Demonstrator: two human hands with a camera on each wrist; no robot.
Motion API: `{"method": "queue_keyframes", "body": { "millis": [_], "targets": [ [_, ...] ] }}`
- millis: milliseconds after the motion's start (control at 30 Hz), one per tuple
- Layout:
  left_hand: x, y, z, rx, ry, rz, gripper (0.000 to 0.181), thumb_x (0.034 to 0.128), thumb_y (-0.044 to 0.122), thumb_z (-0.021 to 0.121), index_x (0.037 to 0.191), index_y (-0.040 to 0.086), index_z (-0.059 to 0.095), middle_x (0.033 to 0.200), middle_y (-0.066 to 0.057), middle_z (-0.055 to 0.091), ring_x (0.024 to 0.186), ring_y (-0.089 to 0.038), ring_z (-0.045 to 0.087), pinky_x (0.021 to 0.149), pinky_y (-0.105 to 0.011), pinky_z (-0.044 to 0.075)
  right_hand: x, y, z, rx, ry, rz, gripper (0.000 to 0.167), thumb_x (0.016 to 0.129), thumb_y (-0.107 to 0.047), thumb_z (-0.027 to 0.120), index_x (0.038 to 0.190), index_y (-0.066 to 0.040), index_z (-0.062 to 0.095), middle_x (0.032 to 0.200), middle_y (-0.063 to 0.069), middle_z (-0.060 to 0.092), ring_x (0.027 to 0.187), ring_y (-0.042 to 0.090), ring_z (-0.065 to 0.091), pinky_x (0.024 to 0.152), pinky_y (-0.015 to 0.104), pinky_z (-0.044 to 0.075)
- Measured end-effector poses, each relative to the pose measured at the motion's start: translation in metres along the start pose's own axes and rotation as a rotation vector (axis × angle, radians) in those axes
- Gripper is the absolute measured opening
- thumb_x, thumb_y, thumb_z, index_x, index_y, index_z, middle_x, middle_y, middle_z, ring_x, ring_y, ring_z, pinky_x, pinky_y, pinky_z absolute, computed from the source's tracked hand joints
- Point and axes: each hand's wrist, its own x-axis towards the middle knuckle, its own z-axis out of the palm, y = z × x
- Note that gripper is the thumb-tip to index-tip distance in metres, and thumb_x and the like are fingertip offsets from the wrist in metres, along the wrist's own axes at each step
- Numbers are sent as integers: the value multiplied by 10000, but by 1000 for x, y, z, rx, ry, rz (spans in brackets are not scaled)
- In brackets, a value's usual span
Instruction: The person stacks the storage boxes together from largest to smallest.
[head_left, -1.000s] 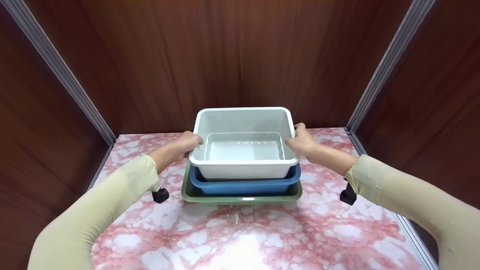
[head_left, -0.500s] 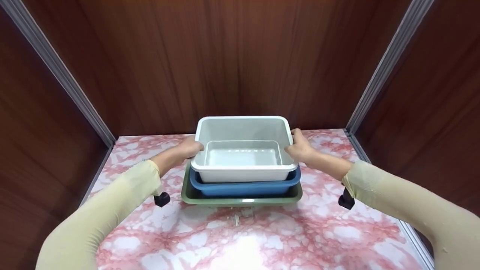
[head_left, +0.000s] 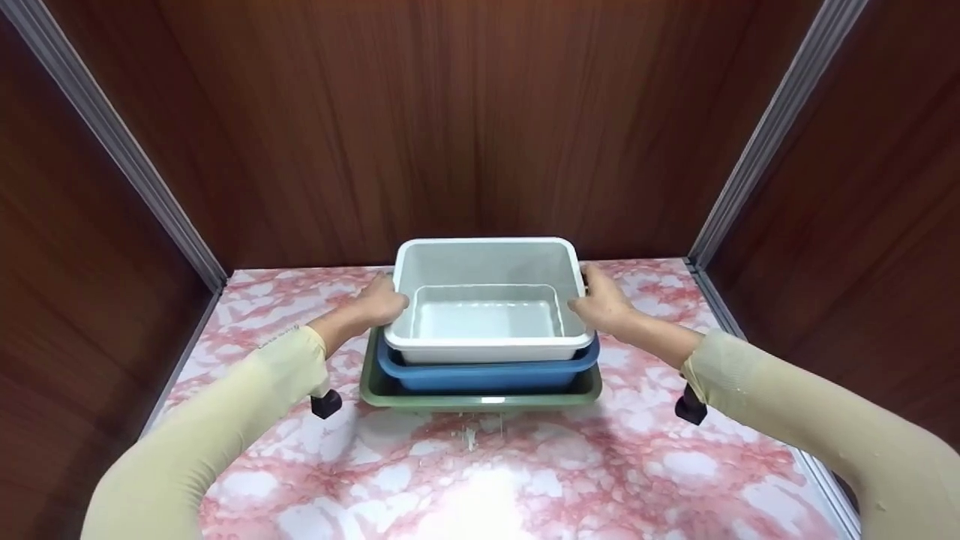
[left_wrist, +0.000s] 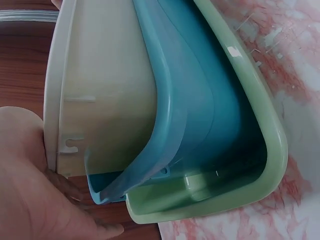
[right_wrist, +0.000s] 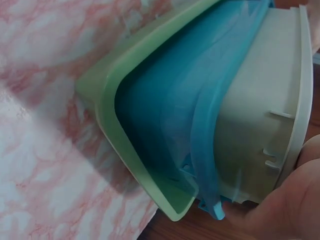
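Observation:
A white rectangular basin (head_left: 487, 319) sits partly inside a blue basin (head_left: 487, 377), which rests in a green basin (head_left: 480, 403) on the table. My left hand (head_left: 381, 301) grips the white basin's left rim, thumb over the inside edge. On the opposite rim, my right hand (head_left: 602, 304) holds on in the same way. In the left wrist view the white basin's outer wall (left_wrist: 107, 90) stands well above the blue rim, the hand (left_wrist: 35, 185) beside it. The right wrist view shows the right hand's fingers (right_wrist: 240, 215) under the white rim, near the blue one.
The stack stands on a pink and white marbled tabletop (head_left: 525, 465). Dark wood panels (head_left: 480, 120) rise behind and at both sides, with grey metal strips (head_left: 765, 135) at the corners. A small whitish worn patch (head_left: 470, 437) marks the table before the stack.
The white basin has come down, deeper into the blue basin, with both hands still gripping its rims. Most of that drop came in the first half second. The blue and green basins stay put.

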Motion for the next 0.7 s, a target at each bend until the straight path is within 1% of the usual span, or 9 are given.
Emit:
{"method": "queue_keyframes", "body": {
  "millis": [67,133,200,267,367,467,600,700],
  "targets": [
    [0,-1,1,37,1,10,508,839,50,459,1313,-134,447,1359,-290,398,1261,-385,363,1084,-475,249,-1,2,1,-32,5,-1,512,820,27,597,1303,113,447,1251,305,547,1104,414,562,916,502,464],
    [1,-3,3,91,-9,14,605,839,63,449,1388,-163,335,1462,-315,281,1373,-405,224,1127,-514,115,-2,5,2,-71,12,1,523,818,2,609,1311,96,462,1240,287,567,1096,399,571,920,495,462],
    [1,-5,5,151,-23,17,666,848,80,431,1419,-201,234,1515,-332,183,1430,-400,87,1128,-539,7,-3,7,4,-103,14,3,532,820,-21,621,1320,83,472,1224,273,586,1085,385,580,921,492,460],
    [0,-7,7,190,-35,11,695,860,96,421,1430,-214,170,1531,-336,130,1443,-382,24,1123,-539,-42,-4,8,6,-124,18,0,545,820,-40,633,1331,71,480,1214,257,599,1080,372,584,928,490,456],
    [-1,-9,8,230,-42,6,714,878,119,407,1432,-221,111,1537,-340,76,1445,-372,-34,1118,-528,-77,-3,10,8,-152,27,-21,554,819,-55,653,1338,57,494,1201,240,611,1074,363,587,932,494,450],
    [0,-11,7,256,-43,16,712,889,138,406,1432,-221,116,1536,-341,77,1446,-366,-43,1117,-523,-84,-2,12,9,-172,34,-39,559,813,-62,664,1339,45,507,1198,227,618,1071,353,591,931,494,449],
    [2,-11,6,295,-59,35,706,897,158,399,1433,-217,132,1540,-336,73,1446,-365,-63,1115,-533,-82,-2,14,9,-190,36,-50,538,815,-78,654,1321,44,518,1174,222,631,1054,353,602,915,501,454],
    [2,-11,6,302,-66,40,704,894,155,392,1430,-221,132,1539,-340,63,1443,-369,-74,1110,-543,-90,-3,15,9,-200,39,-58,543,816,-91,650,1324,44,515,1176,221,627,1065,360,597,919,506,448]
  ]
}}
